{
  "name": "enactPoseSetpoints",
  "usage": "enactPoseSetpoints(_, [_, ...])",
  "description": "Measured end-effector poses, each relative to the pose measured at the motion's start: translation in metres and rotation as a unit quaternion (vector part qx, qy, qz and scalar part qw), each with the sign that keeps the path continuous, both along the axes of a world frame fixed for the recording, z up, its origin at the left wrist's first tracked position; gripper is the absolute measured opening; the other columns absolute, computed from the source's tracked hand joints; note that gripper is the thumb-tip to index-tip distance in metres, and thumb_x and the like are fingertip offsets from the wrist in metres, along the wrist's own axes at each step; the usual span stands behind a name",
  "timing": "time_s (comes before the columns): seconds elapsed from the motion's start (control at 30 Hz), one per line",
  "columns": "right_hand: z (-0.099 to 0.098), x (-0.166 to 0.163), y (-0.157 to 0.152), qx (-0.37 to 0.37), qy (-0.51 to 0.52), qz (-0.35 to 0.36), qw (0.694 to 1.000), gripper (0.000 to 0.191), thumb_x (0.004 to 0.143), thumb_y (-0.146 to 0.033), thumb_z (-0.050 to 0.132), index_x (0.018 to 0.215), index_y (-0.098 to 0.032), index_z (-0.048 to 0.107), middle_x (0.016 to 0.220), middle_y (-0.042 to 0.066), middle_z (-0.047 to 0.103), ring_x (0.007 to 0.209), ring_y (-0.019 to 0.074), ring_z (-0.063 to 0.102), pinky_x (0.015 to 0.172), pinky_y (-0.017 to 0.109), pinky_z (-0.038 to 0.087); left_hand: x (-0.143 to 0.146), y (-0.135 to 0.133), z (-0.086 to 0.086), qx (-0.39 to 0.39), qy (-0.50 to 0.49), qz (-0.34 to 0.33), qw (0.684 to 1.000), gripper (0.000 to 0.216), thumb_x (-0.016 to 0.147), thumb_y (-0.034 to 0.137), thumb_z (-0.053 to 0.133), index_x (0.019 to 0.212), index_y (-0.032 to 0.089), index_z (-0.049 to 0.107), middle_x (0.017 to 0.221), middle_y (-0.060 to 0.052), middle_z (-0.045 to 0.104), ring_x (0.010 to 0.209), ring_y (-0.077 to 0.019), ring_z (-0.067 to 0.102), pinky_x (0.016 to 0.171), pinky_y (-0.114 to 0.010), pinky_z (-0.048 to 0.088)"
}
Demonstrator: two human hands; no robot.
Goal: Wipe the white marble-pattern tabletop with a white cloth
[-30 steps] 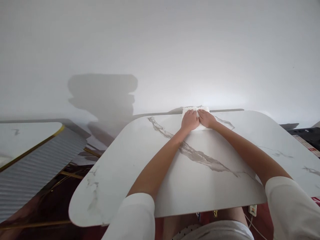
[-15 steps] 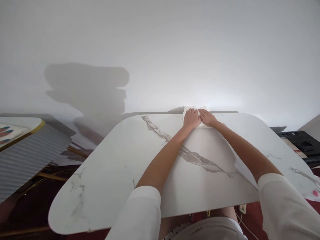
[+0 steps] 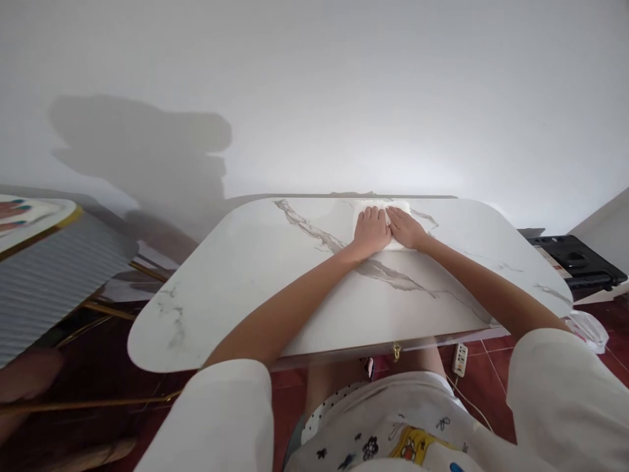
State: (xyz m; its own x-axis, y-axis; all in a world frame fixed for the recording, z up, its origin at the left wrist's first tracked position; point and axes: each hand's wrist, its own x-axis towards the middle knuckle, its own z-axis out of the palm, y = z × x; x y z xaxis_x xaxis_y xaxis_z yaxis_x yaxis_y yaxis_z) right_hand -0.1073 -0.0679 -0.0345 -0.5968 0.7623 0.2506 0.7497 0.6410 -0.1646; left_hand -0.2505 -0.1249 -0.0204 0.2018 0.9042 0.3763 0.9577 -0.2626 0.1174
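White wall filled the background; a marble-patterned table with grey veins stood against it, its long back edge close to the wall. Left hand and right hand lay side by side, touching, near the middle of the table's far edge. Both pressed flat on a folded white cloth; fingers extended and held together, palms down, not curled around anything. Flat hands would spread pressure over the cloth, in my judgement. Cloth sat just short of the far edge, little room beyond it toward the wall. Bare tabletop lay open to both sides and toward the near edge. Black device sat off the table's right end; a grey ribbed panel stood off the left end.
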Motion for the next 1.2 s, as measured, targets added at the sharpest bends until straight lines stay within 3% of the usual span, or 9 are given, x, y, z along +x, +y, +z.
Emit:
enactPoseSetpoints(0.43, [0.011,0.01,-0.143,-0.013,-0.01,-0.017,1.0,0.06,0.097,-0.028,0.026,0.149,-0.002,0.038,0.156,0.018,0.037,0.146,0.0303,0.032,0.12,0.049,0.028,0.011,-0.125,0.0,-0.021,0.021,0.005,1.0,0.054,0.091,0.025,0.037,0.14,0.002,0.044,0.147,-0.023,0.046,0.139,-0.0368,0.039,0.114,-0.051,0.031])
enactPoseSetpoints(0.67, [0.007,0.025,-0.196,0.022,0.013,-0.001,1.0,0.058,0.096,-0.028,0.027,0.147,-0.005,0.042,0.154,0.016,0.042,0.144,0.0298,0.037,0.117,0.05,0.033,0.022,-0.18,-0.002,-0.014,0.021,0.005,1.0,0.053,0.093,0.026,0.034,0.141,0.005,0.043,0.148,-0.022,0.045,0.14,-0.0352,0.038,0.115,-0.052,0.032])
enactPoseSetpoints(0.97, [0.006,0.065,-0.185,0.01,0.005,0.035,0.999,0.06,0.098,-0.033,0.023,0.15,-0.007,0.038,0.155,0.016,0.04,0.145,0.0286,0.034,0.119,0.052,0.031,0.064,-0.176,0.008,-0.065,0.023,0.021,0.997,0.059,0.09,0.026,0.041,0.143,0.001,0.039,0.15,-0.025,0.041,0.143,-0.0389,0.033,0.116,-0.054,0.027])
enactPoseSetpoints(1.2, [0.009,0.05,-0.125,-0.015,-0.011,-0.005,1.0,0.06,0.096,-0.03,0.024,0.149,-0.004,0.039,0.156,0.016,0.039,0.146,0.0296,0.032,0.121,0.05,0.029,0.048,-0.116,0.009,-0.036,0.01,-0.011,0.999,0.047,0.091,0.022,0.04,0.133,0.005,0.05,0.143,-0.022,0.049,0.137,-0.0355,0.04,0.113,-0.048,0.031])
